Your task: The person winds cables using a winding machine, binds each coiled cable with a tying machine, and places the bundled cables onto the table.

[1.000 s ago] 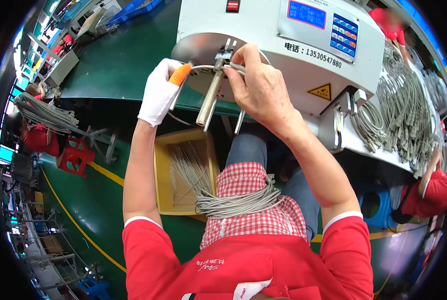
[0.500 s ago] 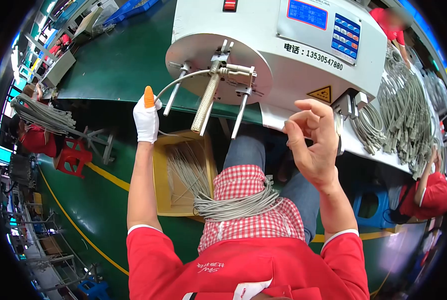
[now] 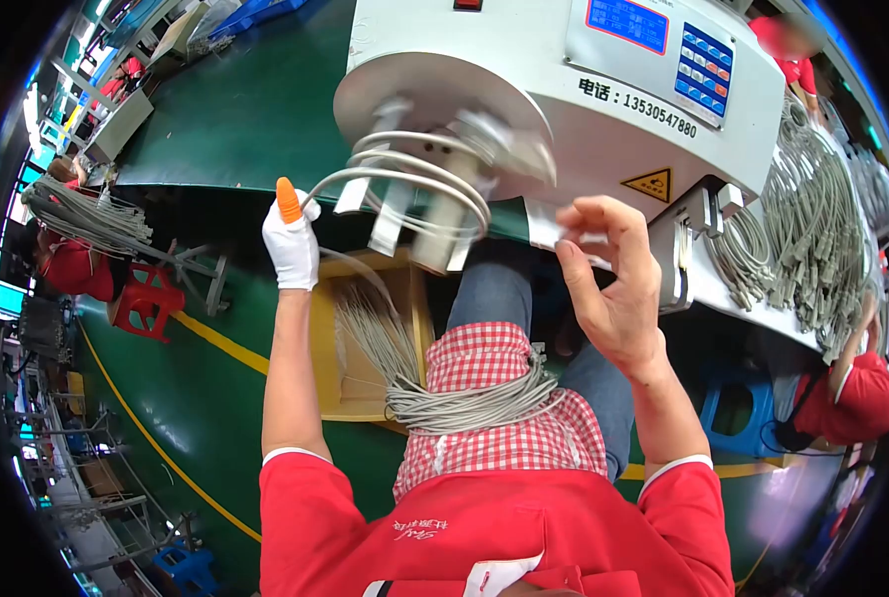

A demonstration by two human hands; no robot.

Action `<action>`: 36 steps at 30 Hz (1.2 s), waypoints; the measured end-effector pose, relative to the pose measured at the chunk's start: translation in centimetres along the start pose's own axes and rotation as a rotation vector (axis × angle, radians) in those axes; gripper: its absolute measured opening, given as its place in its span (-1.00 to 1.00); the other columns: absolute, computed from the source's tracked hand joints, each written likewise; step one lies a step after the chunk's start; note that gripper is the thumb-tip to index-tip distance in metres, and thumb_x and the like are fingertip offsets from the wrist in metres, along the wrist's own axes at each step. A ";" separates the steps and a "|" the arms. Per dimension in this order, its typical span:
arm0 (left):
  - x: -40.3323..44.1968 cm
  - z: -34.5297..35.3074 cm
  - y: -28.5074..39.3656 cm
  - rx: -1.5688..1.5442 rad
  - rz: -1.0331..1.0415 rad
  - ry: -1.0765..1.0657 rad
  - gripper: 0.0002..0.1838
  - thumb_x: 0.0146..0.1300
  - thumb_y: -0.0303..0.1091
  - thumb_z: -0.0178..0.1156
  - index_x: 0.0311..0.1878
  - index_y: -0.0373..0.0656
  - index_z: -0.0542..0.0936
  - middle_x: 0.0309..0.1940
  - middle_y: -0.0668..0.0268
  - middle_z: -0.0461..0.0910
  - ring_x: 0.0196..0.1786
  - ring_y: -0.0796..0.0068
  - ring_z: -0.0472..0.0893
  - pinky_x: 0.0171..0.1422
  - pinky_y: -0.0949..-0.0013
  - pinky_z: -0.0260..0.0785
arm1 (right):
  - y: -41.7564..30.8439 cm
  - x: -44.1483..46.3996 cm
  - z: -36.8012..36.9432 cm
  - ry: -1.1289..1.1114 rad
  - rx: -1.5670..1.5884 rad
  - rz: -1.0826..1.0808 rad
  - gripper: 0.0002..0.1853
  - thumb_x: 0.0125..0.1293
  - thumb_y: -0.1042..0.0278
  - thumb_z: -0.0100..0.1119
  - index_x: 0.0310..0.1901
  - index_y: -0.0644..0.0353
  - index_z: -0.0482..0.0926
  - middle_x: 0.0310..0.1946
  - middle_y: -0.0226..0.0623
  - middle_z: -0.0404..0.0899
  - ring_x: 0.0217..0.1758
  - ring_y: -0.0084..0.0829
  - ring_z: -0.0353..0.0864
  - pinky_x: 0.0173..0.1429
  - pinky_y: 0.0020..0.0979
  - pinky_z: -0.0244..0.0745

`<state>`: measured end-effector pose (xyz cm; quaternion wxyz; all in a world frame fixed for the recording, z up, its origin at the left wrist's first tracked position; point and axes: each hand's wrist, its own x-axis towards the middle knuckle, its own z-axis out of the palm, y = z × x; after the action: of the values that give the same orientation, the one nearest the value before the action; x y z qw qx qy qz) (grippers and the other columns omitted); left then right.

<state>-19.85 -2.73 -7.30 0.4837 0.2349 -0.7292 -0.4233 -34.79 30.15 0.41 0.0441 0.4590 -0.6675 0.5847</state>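
Note:
My left hand [image 3: 292, 239], in a white glove with an orange finger cover, is closed on a grey cable [image 3: 335, 177]. From there the cable runs in several loops round the prongs of the winding machine [image 3: 554, 109], which are blurred by motion in front of its round plate [image 3: 365, 92]. A length of cable also trails below the glove. My bare right hand [image 3: 613, 279] is raised right of the plate, fingers apart and curved, touching nothing. A bundle of grey cables [image 3: 474, 403] lies across my lap on a checked apron.
Below the machine is a yellow bin [image 3: 350, 398]. Coiled cables [image 3: 807, 229] cover the white table at right, where people in red sit and stand. A blue stool [image 3: 738, 413] is at right, a red stool [image 3: 146, 301] at left.
My right hand has let go of the cable at the prongs and moved right. My left hand has drawn back left and down. The prongs now spin, with cable loops round them.

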 end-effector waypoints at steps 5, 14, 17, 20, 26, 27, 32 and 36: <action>-0.6 3.5 3.8 -0.327 -0.055 0.020 -0.63 0.48 -0.05 -0.03 -0.15 -0.20 0.53 -0.39 0.46 0.48 -0.41 0.69 0.37 -0.30 0.59 0.22 | 0.9 2.9 2.4 0.088 -0.088 -0.190 -0.42 0.14 0.52 0.31 0.20 0.35 0.32 0.10 0.01 0.41 0.12 -0.11 0.48 0.15 -0.25 0.45; -2.6 6.5 2.7 -0.391 -0.071 -0.114 -0.65 0.48 -0.17 -0.06 0.17 -0.18 0.42 0.07 0.26 0.50 0.06 0.45 0.52 0.22 0.29 0.39 | 1.8 7.0 5.3 0.108 0.124 0.061 -0.64 0.22 0.16 0.27 -0.09 0.23 0.48 -0.43 0.07 0.60 -0.38 0.03 0.65 -0.24 -0.16 0.53; -0.9 5.3 0.8 -0.995 -0.308 -0.383 -0.41 0.42 0.12 -0.05 0.31 -0.12 0.37 0.24 0.17 0.43 0.22 0.30 0.45 0.40 0.12 0.23 | 0.5 6.8 5.8 0.037 0.182 0.106 -0.73 0.29 0.26 0.14 -0.22 0.33 0.40 -0.54 0.20 0.54 -0.39 0.22 0.57 -0.31 0.00 0.47; -1.7 6.3 5.1 -1.402 -0.403 -0.659 -0.56 0.48 -0.02 -0.09 0.21 -0.14 0.41 0.14 0.26 0.46 0.17 0.37 0.44 0.36 0.23 0.21 | -0.2 6.0 6.4 0.017 0.131 0.024 -0.74 0.30 0.30 0.13 -0.24 0.34 0.33 -0.62 0.16 0.50 -0.46 0.21 0.55 -0.38 0.02 0.45; -3.8 3.4 3.2 -0.317 -0.109 -0.076 -0.40 0.19 -0.57 0.24 0.28 -0.17 0.25 0.07 0.21 0.47 0.02 0.40 0.51 0.16 0.28 0.37 | -2.7 2.5 6.3 -0.149 0.457 -0.006 -0.74 0.28 0.31 0.12 -0.17 0.26 0.29 -0.64 0.00 0.51 -0.49 0.09 0.58 -0.45 -0.10 0.46; -4.5 2.7 3.6 -0.509 -0.196 -0.041 -0.53 0.29 -0.44 0.16 0.23 -0.21 0.29 0.00 0.24 0.48 -0.04 0.42 0.51 0.10 0.31 0.39 | -3.0 1.4 6.4 -0.149 0.394 -0.058 -0.74 0.28 0.32 0.11 -0.15 0.28 0.30 -0.67 -0.04 0.50 -0.53 0.11 0.56 -0.48 -0.09 0.44; -10.5 1.0 5.5 -0.334 -0.334 -0.221 -0.66 0.41 -0.29 0.06 0.14 -0.26 0.38 -0.12 0.29 0.51 -0.11 0.46 0.52 0.01 0.37 0.41 | -2.2 -4.1 3.0 -0.504 0.349 -0.163 -0.55 0.12 0.23 0.32 -0.12 0.29 0.32 -0.44 -0.02 0.52 -0.28 0.03 0.57 -0.21 -0.05 0.44; -14.1 0.4 7.0 -0.055 -0.315 -0.615 -0.70 0.43 -0.27 0.03 0.09 -0.27 0.43 -0.15 0.30 0.52 -0.13 0.47 0.52 -0.02 0.39 0.41 | -2.4 -8.0 2.5 -0.351 0.235 -0.117 -0.57 0.09 0.19 0.35 -0.17 0.27 0.37 -0.35 -0.06 0.49 -0.22 -0.02 0.56 -0.18 -0.06 0.43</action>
<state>-13.78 11.78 -8.56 0.1761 0.1931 -0.7839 -0.5632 -27.40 32.88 -3.38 -0.0928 0.5937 -0.5646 0.5658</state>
